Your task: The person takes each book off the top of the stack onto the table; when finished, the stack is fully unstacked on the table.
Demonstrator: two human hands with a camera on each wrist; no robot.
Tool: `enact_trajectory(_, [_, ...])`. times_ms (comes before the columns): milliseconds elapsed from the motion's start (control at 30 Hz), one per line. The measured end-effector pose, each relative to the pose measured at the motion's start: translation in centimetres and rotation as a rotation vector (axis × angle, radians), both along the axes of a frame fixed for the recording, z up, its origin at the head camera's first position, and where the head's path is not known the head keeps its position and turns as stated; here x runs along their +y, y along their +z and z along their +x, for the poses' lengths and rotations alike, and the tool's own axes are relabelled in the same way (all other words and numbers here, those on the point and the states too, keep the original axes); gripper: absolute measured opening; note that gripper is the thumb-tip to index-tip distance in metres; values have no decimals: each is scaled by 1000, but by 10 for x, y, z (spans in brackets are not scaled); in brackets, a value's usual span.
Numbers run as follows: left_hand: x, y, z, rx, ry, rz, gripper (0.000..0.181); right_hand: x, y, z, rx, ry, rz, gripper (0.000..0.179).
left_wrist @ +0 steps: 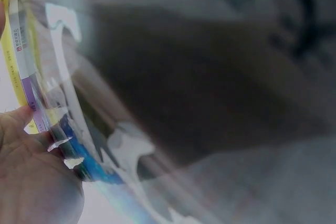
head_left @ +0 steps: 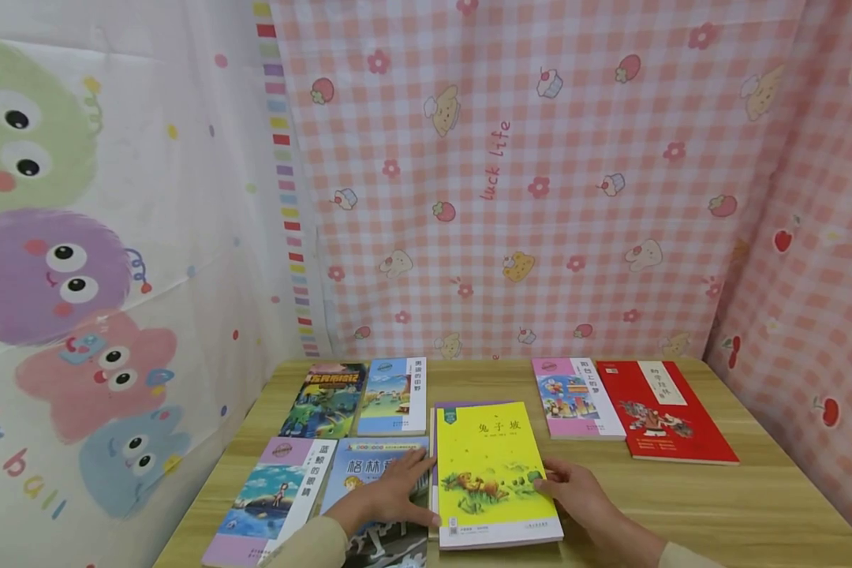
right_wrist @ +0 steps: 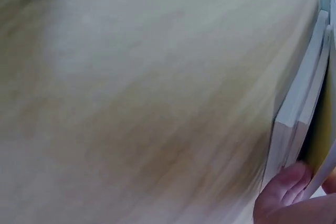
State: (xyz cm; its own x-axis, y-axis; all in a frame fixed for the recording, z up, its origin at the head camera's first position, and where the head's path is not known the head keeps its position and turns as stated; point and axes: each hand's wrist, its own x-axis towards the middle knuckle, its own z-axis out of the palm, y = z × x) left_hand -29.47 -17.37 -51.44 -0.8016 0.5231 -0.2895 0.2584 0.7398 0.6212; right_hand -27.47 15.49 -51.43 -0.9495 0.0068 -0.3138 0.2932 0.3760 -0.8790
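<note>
A yellow book (head_left: 497, 473) with a rabbit picture lies on top of a small stack at the front middle of the table. Its right edge is pinched by my right hand (head_left: 585, 497); in the right wrist view, fingers (right_wrist: 286, 184) sit at the yellow cover beside the white page edges (right_wrist: 302, 93) of other books. A purple-edged book (head_left: 435, 469) peeks out at the stack's left. My left hand (head_left: 397, 489) spreads over a blue-grey book (head_left: 344, 477), its thumb at the stack's left side. In the left wrist view that thumb touches the purple spine (left_wrist: 30, 95).
To the left lie a blue whale-picture book (head_left: 280, 497), a dark green book (head_left: 326, 402) and a blue-and-white book (head_left: 394, 394). Back right, a pink-and-white book (head_left: 575, 398) lies beside a red book (head_left: 667, 414). Checked cloth (head_left: 539, 237) hangs behind the wooden table (head_left: 745, 505).
</note>
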Motion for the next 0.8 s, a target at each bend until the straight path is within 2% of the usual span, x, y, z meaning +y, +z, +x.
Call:
enact_trajectory(200, [2, 3, 0, 4, -31, -4, 98, 1, 3, 0, -12, 4, -88, 55])
enact_trajectory(367, [4, 3, 1, 20, -28, -21, 96, 4, 2, 2, -23, 10, -172, 53])
enact_trajectory(700, [-1, -2, -1, 18, -33, -20, 100, 16, 3, 9, -65, -10, -207, 61])
enact_trajectory(800, [-2, -6, -3, 27, -27, -11, 101, 22, 5, 13, -78, -25, -236, 62])
